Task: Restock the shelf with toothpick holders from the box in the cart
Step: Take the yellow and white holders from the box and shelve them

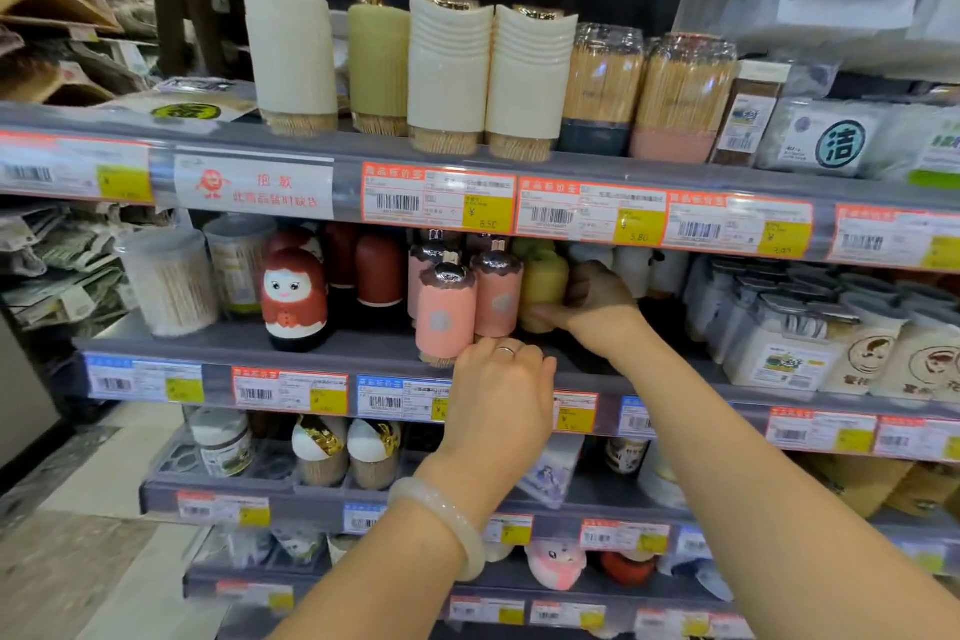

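Observation:
On the second shelf [363, 353] stand several pink toothpick holders with silver tops; the front one [445, 312] is near the shelf edge and another [497, 294] stands just behind it. My left hand [501, 395], with a ring and a pale bracelet, reaches the base of the front pink holder with curled fingers. Whether it grips the holder is hidden. My right hand [592, 301] is deeper in the shelf and grips a yellow-green toothpick holder [543, 288] that stands right of the pink ones. The box and cart are out of view.
Red doll-shaped holders [293, 299] and clear toothpick jars [171, 281] stand left of the pink ones. Boxed packs [779, 333] fill the shelf's right side. The shelf above carries tall cream holders [447, 73] and toothpick jars [685, 94]. Lower shelves hold more goods.

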Tool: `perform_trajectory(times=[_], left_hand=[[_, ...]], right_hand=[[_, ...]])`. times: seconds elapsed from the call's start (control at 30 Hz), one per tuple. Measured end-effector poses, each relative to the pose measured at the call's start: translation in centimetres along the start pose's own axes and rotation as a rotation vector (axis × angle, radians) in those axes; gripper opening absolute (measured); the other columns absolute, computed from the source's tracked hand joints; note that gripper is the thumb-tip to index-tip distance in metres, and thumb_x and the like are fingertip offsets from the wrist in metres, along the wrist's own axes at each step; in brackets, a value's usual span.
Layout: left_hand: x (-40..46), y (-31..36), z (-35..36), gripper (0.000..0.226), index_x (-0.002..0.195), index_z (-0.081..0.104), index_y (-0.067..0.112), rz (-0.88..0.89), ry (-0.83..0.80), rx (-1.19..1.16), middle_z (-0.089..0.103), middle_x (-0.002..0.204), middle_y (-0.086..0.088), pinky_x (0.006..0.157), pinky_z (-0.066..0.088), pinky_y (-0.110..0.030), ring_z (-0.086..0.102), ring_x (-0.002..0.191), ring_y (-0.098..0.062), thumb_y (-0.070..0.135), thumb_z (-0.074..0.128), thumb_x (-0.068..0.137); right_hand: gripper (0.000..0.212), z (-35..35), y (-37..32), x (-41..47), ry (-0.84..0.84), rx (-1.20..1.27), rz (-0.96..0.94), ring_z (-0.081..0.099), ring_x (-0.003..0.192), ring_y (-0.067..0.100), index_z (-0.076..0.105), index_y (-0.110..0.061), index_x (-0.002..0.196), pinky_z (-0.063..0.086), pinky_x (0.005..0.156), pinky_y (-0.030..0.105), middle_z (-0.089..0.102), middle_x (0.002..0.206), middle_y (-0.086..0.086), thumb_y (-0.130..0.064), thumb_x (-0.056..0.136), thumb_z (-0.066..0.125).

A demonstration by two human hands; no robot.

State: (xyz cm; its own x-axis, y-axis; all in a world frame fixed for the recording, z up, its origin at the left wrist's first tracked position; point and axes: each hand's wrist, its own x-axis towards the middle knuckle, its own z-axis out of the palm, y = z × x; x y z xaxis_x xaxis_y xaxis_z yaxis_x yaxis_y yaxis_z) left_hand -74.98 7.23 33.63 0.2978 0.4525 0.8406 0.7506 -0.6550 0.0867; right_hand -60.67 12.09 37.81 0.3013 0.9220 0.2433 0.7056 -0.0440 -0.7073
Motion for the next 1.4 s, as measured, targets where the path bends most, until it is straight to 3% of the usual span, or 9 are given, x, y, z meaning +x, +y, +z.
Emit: perform_trajectory(times=[0.13, 0.3, 0.7, 0.87, 0.97, 1.07, 1.13, 1.23, 1.4], left_hand=[[-0.1, 0.0, 0.0, 0.033, 0.052, 0.057, 0.016, 0.003, -0.003, -0.010, 0.056, 0.052, 0.001, 0.049, 0.043, -0.022, 0.053, 0.049, -0.020, 0.020, 0.042, 0.081], [-0.3, -0.1, 0.6, 0.034, 0.052, 0.057, 0.015, -0.015, -0.010, -0.035, 0.056, 0.053, -0.001, 0.051, 0.040, -0.024, 0.052, 0.049, -0.022, 0.021, 0.042, 0.082], [-0.5, 0.0, 0.3, 0.031, 0.054, 0.057, 0.014, -0.052, -0.025, -0.079, 0.057, 0.055, -0.003, 0.056, 0.035, -0.030, 0.052, 0.052, -0.024, 0.017, 0.045, 0.082], [-2.4, 1.5, 0.2, 0.022, 0.086, 0.070, 0.001, -0.003, 0.075, -0.259, 0.068, 0.094, -0.013, 0.084, 0.039, -0.033, 0.056, 0.092, -0.027, 0.007, 0.051, 0.078], [-4.5, 4.1, 0.2, 0.021, 0.091, 0.070, 0.003, 0.033, 0.078, -0.360, 0.067, 0.098, -0.010, 0.082, 0.042, -0.034, 0.052, 0.093, -0.023, 0.006, 0.054, 0.077], [-6.9, 6.9, 0.7, 0.022, 0.091, 0.070, 0.008, 0.098, -0.070, -0.359, 0.066, 0.094, -0.005, 0.077, 0.042, -0.029, 0.053, 0.088, -0.020, 0.012, 0.055, 0.076], [-8.4, 9.0, 1.1, 0.028, 0.087, 0.072, 0.017, 0.116, -0.387, -0.282, 0.067, 0.090, 0.000, 0.074, 0.045, -0.024, 0.056, 0.086, -0.015, 0.026, 0.069, 0.061], [-10.3, 13.4, 1.7, 0.062, 0.077, 0.073, 0.025, 0.017, -0.827, -0.167, 0.069, 0.086, 0.002, 0.063, 0.051, -0.019, 0.066, 0.077, -0.014, 0.047, 0.081, 0.020], [-12.0, 22.4, 2.1, 0.058, 0.140, 0.033, 0.009, 0.119, -1.012, -0.135, 0.034, 0.141, -0.015, 0.106, 0.027, -0.042, 0.030, 0.131, -0.034, 0.023, 0.056, 0.089]], right_hand=[[0.046, -0.3, 0.1, -0.2, -0.023, -0.084, -0.009, 0.062, 0.103, 0.026, 0.059, -0.006, 0.115, 0.050, 0.083, 0.031, 0.066, 0.115, 0.011, -0.022, 0.076, 0.077], [0.074, 0.4, -1.1, -1.2, 0.081, -0.162, 0.032, 0.059, 0.107, 0.027, 0.047, -0.006, 0.120, 0.044, 0.076, 0.027, 0.061, 0.117, 0.009, -0.034, 0.063, 0.085], [0.049, 0.4, -0.7, -1.8, 0.021, -0.114, 0.014, 0.061, 0.092, 0.018, 0.061, -0.008, 0.107, 0.034, 0.046, 0.006, 0.067, 0.101, 0.003, -0.028, 0.068, 0.083], [0.036, -1.7, -1.2, -7.1, 0.264, -0.061, -0.100, 0.058, 0.098, 0.026, 0.061, -0.001, 0.109, 0.048, 0.086, 0.036, 0.063, 0.104, 0.012, -0.020, 0.080, 0.073], [0.023, -2.4, 0.9, -12.2, 0.365, -0.042, -0.303, 0.057, 0.093, 0.022, 0.063, -0.004, 0.105, 0.043, 0.084, 0.027, 0.060, 0.099, 0.003, -0.005, 0.083, 0.067], [0.025, -3.0, 5.5, -17.3, 0.369, -0.194, -0.339, 0.056, 0.083, 0.021, 0.065, -0.006, 0.098, 0.039, 0.075, 0.021, 0.060, 0.091, 0.001, 0.007, 0.077, 0.069], [0.037, -3.7, 9.5, -19.9, 0.270, -0.354, -0.251, 0.061, 0.079, 0.027, 0.066, -0.007, 0.099, 0.045, 0.070, 0.025, 0.065, 0.090, 0.007, 0.009, 0.067, 0.076], [0.049, -5.4, 14.1, -23.0, -0.009, -0.508, -0.050, 0.055, 0.114, 0.035, 0.055, -0.011, 0.124, 0.048, 0.089, 0.038, 0.056, 0.127, 0.009, -0.009, 0.079, 0.073], [0.052, -10.7, 19.3, -28.5, -0.192, -0.632, 0.149, 0.022, 0.141, 0.019, 0.025, -0.020, 0.145, 0.022, 0.113, 0.028, 0.022, 0.153, 0.000, -0.029, 0.098, 0.045]])
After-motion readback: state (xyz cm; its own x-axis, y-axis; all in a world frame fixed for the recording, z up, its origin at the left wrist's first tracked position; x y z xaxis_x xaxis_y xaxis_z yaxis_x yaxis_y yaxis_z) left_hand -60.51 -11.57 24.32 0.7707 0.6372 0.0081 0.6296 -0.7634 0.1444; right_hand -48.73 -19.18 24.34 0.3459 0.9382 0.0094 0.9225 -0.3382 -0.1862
